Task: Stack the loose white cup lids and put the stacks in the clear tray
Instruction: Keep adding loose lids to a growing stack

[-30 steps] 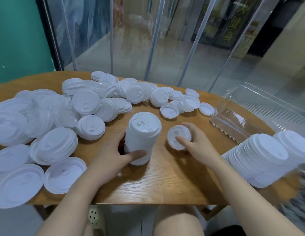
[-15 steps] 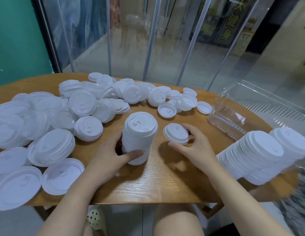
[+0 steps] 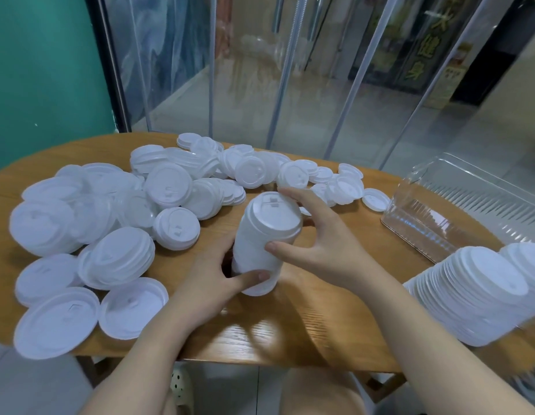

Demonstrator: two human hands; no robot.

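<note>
Both hands [image 3: 290, 265] round smooth cylindrical lid stack [image 3: 264, 244]

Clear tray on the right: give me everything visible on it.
The clear tray is a see-through plastic box with ribbed walls and a raised rim, rectangular with rounded corners. It stands upright and open-topped at the right far side of the wooden table, running out of frame. No lids show inside the visible part. Neither hand touches it. Finished lid stacks lie just in front of it, and a single loose lid lies close by its left corner.
</note>
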